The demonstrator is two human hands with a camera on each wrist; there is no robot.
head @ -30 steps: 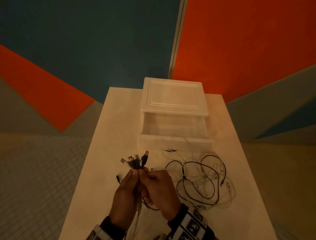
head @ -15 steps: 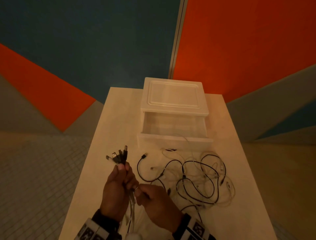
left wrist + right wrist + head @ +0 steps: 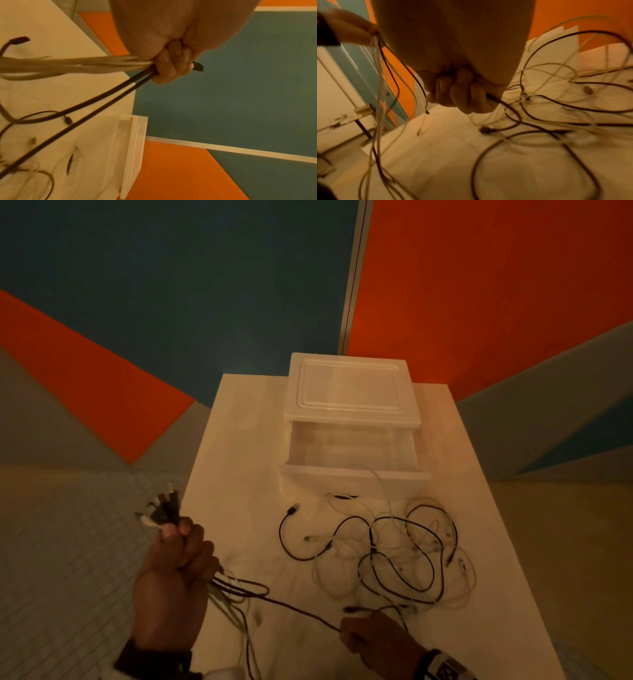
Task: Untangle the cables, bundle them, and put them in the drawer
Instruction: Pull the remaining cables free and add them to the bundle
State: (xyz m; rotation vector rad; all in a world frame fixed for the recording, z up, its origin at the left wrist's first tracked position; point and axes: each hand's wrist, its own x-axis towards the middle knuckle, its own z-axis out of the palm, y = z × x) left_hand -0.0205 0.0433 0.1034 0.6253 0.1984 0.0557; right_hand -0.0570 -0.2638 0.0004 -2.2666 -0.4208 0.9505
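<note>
My left hand grips a bunch of black and white cables just below their plug ends, held past the table's left edge. The same fist shows in the left wrist view with the cables running out of it. My right hand grips a black cable stretched between the two hands, near the table's front; in the right wrist view the fingers curl round it. A tangle of black and white cables lies on the table in front of the open white drawer.
The white drawer unit stands at the back of the white table, against an orange and blue wall. One white cable runs up over the drawer's front. Tiled floor lies to the left of the table.
My left hand has carried the plug ends left, beyond the table edge. My right hand has slid back and right along a black cable, pulling it taut between the hands.
</note>
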